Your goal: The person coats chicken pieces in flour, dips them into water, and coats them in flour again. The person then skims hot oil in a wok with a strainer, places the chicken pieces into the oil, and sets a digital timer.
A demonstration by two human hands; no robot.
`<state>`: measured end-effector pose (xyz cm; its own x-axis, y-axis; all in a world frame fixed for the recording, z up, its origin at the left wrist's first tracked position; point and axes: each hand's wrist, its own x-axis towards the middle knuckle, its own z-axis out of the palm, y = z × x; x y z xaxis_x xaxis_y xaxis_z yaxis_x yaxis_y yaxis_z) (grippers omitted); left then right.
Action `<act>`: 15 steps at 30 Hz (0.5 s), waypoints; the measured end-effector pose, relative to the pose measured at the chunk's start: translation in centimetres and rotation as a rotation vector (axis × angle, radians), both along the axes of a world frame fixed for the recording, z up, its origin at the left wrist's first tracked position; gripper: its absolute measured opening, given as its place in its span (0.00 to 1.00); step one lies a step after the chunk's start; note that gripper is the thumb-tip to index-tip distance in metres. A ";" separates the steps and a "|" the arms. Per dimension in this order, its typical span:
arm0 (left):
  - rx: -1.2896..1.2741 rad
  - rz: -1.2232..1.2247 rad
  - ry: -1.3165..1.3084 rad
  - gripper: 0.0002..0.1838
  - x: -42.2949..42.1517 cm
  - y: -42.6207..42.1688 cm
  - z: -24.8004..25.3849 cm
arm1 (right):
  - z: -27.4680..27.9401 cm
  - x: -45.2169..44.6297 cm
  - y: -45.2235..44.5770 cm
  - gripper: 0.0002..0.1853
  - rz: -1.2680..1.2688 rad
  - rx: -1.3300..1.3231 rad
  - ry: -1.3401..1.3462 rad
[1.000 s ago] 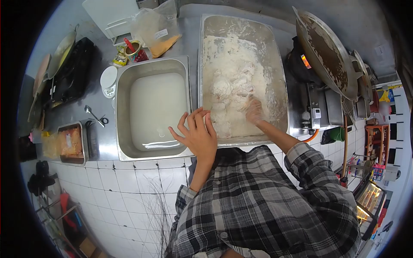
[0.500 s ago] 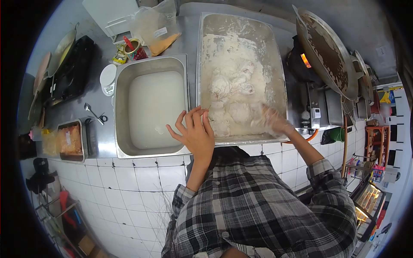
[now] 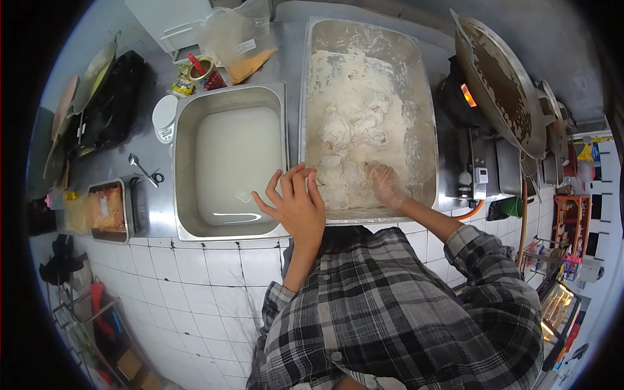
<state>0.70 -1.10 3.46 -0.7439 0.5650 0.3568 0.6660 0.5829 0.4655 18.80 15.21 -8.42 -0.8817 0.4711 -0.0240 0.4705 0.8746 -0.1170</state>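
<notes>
My right hand, in a clear plastic glove dusted with flour, is down in a deep steel tray of white flour. Its fingers look curled, with the tips hidden; whatever they grip, I cannot make out. Just left of it lies a flour-coated lump. Several floured pieces that look like chicken sit further back in the flour. My left hand is bare and open, fingers spread, over the near rims where the flour tray meets a steel pan of cloudy liquid.
Right of the tray, a large wok stands over a lit burner. On the left are a white scale, measuring spoons, a tin and a tray of orange-coloured meat. A plastic bag lies behind the pan.
My right hand has moved left from the tray's right side, towards the coated pieces, and is less blurred. The left hand stays almost where it was.
</notes>
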 end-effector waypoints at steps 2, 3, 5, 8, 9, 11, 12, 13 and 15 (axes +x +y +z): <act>0.011 -0.008 0.004 0.08 0.2 0.0 0.1 | 1.4 -0.1 1.2 0.09 -0.063 -0.256 0.036; 0.015 -0.010 0.010 0.08 0.2 0.0 0.1 | 1.9 -0.1 3.1 0.08 -0.037 -0.307 -0.007; 0.026 -0.007 0.031 0.07 0.2 -0.1 0.0 | 0.6 1.2 7.7 0.09 -0.062 -0.320 -0.077; 0.043 0.013 0.053 0.07 0.2 0.0 -0.3 | -2.5 3.5 13.3 0.11 -0.021 0.189 -0.352; 0.041 0.012 0.053 0.07 0.2 0.0 -0.3 | -1.6 3.9 13.9 0.11 0.112 0.625 -0.557; 0.043 0.012 0.050 0.07 0.2 0.0 -0.2 | -2.9 4.4 15.7 0.12 0.307 0.790 -0.678; 0.044 0.010 0.046 0.07 0.3 -0.1 -0.1 | -7.7 5.5 17.5 0.14 0.362 0.511 -0.599; 0.046 0.007 0.044 0.07 0.2 -0.1 0.1 | -11.3 6.6 18.9 0.17 0.409 0.234 -0.514; 0.036 0.006 0.021 0.07 0.3 -0.3 0.1 | -3.1 5.6 11.2 0.16 0.189 -0.005 -0.425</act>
<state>0.95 -1.36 3.53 -0.7395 0.5471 0.3923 0.6723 0.5697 0.4727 24.38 26.39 -11.55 -0.8638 0.3017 -0.4035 0.3098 0.9496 0.0468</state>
